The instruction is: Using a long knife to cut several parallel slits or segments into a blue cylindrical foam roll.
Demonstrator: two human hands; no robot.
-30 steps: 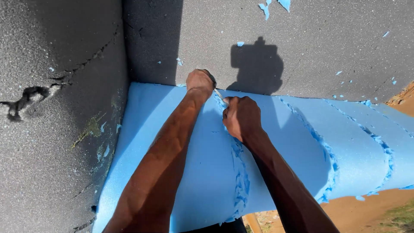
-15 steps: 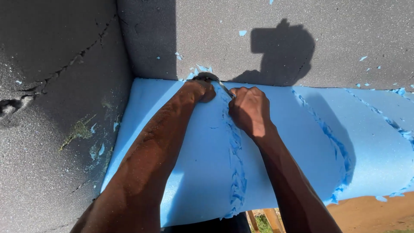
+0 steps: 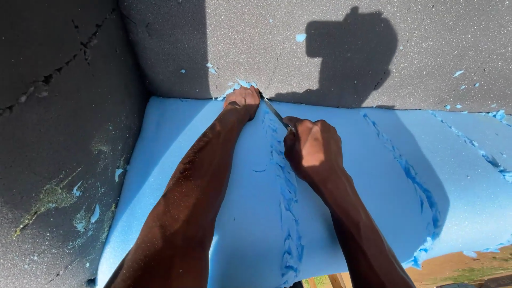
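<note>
Matt blue foam sheet, its cut seam ragged, against coarse, cracked grey foam slabs; a thin shiny metal blade.

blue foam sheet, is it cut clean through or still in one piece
Cannot tell. The blue foam sheet lies spread flat with ragged scored lines; the blade sits in one.

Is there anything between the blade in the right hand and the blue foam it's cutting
Nothing visible. The right hand grips a thin blade whose tip reaches the top edge of the blue foam sheet along the ragged cut line. The left hand presses the foam just beside the tip, left of the cut, not across it.
</note>
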